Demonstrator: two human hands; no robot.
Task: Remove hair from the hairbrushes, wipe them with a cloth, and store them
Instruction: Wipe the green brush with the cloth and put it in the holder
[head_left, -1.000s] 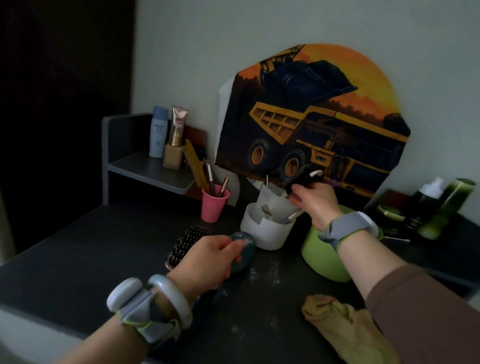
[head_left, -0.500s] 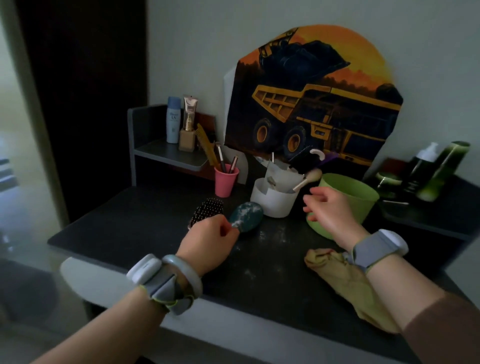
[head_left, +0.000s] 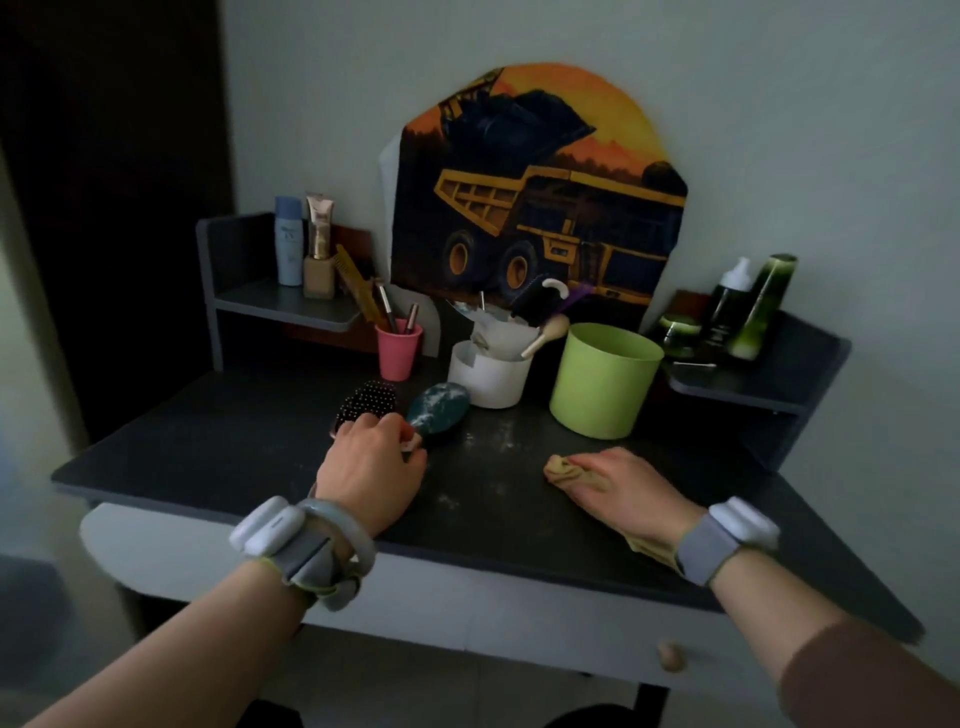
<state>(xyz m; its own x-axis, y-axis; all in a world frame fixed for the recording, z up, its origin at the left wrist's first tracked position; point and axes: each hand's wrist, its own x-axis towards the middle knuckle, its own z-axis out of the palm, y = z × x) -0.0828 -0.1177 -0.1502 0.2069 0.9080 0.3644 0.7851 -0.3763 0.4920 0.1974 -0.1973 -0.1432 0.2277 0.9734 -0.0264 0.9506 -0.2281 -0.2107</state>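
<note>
A teal hairbrush (head_left: 439, 410) lies back up on the dark desk (head_left: 218, 447), dusted with white specks. My left hand (head_left: 371, 465) curls round its handle. A black hairbrush (head_left: 369, 401) lies bristles up just left of it, its handle hidden under the same hand. Another black brush (head_left: 535, 301) stands in the white container (head_left: 491, 374) behind. My right hand (head_left: 628, 493) lies on the yellow cloth (head_left: 563, 467) near the desk's front, fingers closing on its bunched end.
A green bucket (head_left: 605, 379) stands right of the white container, a pink cup (head_left: 397, 349) with pencils and a comb to its left. Bottles sit on the left shelf (head_left: 285, 306) and right shelf (head_left: 748, 374). A truck picture (head_left: 540, 208) leans on the wall.
My right hand let go of the black brush in the white container, drew back and came down onto the cloth. My left hand kept hold of the teal brush.
</note>
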